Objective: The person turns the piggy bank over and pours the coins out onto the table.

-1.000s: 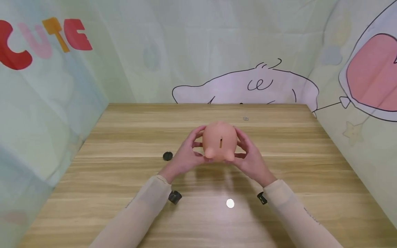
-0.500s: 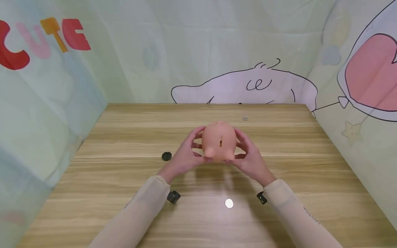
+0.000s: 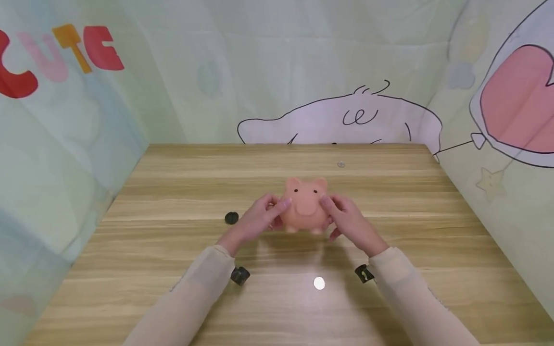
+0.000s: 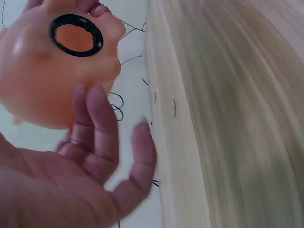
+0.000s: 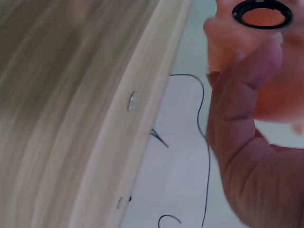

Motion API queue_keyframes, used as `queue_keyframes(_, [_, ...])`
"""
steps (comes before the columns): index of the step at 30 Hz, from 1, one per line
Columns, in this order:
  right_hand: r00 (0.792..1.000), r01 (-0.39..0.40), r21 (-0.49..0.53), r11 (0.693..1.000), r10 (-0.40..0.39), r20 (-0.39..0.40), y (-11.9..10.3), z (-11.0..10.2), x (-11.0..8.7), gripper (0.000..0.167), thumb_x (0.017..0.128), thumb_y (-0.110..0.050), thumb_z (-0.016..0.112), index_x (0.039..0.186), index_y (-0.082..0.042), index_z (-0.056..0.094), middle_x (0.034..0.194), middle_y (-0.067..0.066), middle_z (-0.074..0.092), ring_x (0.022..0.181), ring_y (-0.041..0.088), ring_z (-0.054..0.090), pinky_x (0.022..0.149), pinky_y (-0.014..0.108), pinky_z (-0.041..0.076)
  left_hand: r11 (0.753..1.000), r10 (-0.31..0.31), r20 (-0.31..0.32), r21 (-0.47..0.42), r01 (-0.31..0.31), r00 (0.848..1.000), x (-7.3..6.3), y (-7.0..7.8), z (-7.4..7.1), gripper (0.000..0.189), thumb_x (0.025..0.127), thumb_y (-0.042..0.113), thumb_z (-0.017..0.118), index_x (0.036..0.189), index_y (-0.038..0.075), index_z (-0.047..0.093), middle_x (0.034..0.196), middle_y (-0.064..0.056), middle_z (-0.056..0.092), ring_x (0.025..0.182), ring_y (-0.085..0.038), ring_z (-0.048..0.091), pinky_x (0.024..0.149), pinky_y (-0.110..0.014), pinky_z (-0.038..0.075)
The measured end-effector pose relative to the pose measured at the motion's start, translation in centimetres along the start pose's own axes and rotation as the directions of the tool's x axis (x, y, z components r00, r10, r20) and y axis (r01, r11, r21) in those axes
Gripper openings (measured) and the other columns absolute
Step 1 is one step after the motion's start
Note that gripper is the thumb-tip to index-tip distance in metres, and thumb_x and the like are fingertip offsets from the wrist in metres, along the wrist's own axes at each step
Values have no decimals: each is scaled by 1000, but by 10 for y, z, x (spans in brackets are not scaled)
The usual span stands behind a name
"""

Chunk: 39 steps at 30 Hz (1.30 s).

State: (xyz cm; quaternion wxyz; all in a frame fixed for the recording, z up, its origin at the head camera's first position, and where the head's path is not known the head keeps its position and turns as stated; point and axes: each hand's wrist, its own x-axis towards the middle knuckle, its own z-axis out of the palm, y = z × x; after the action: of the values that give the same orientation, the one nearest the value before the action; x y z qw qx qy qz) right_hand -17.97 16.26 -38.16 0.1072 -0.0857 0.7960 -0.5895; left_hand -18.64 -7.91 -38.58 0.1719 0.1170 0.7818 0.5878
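A pink piggy bank [image 3: 306,206] is held up over the table between both hands, its face with two dark eyes turned toward the head camera. My left hand [image 3: 254,222] grips one side, thumb on the pig's cheek. On the other side my right hand [image 3: 352,225] grips it, thumb likewise on the front. From below, the left wrist view shows a black-rimmed round opening [image 4: 76,36] in the pig's underside, with no plug in it. A black round plug [image 3: 231,218] lies on the table left of the left hand. The coin slot is hidden.
A small silvery coin [image 3: 341,164] lies near the back edge of the wooden table [image 3: 173,192]. A bright white round spot [image 3: 319,283] shows between the forearms. Printed cloth [image 3: 182,72] hangs behind and at both sides.
The piggy bank has tipped: its top with the slot faced the head camera before, and now its face does. Both hands have turned with it, and their thumbs have come to the front.
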Motion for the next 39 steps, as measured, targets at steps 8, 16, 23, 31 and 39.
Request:
queue_keyframes(8, [983, -176, -59, 983, 173, -55, -9, 11, -2, 90, 89, -81, 32, 68, 0, 66, 59, 16, 63, 47, 22, 60, 43, 34, 52, 985, -133, 6, 112, 132, 991, -3, 6, 6, 95, 87, 85, 22, 95, 5, 72, 73, -11, 70, 66, -27, 69, 72, -48, 55])
queue_keyframes(16, [985, -172, -71, 983, 170, -26, -7, 8, -1, 87, 90, -80, 33, 73, -1, 66, 62, 16, 64, 55, 30, 64, 45, 36, 52, 979, -139, 24, 151, 134, 990, -4, 5, 5, 93, 89, 83, 20, 94, 6, 72, 78, -9, 70, 72, -26, 67, 73, -46, 53])
queue_keyframes(23, [994, -108, -14, 994, 108, 26, -3, -1, 1, 68, 98, -62, 47, 113, 1, 63, 86, 16, 66, 73, 29, 64, 56, 38, 57, 992, -99, 30, 84, 96, 995, -5, 5, 1, 72, 95, 70, 42, 125, 7, 60, 97, -8, 67, 84, -35, 61, 77, -46, 49])
queue_keyframes(31, [993, 10, 106, 994, -23, 119, 4, -10, -3, 79, 88, -14, 77, 153, -6, 32, 147, 22, 41, 114, 38, 61, 76, 45, 58, 999, -54, 39, -3, 54, 998, -6, 3, -1, 79, 90, 51, 68, 154, 23, 32, 129, -10, 53, 99, -28, 64, 80, -47, 53])
queue_keyframes(39, [979, 153, 78, 985, -161, 121, 6, -12, -6, 91, 77, 1, 81, 153, -6, 32, 154, 17, 34, 124, 43, 52, 86, 40, 55, 996, 4, 17, -90, -3, 1000, -8, 3, 2, 81, 84, 28, 81, 150, 25, 34, 135, -12, 49, 93, -41, 65, 77, -50, 53])
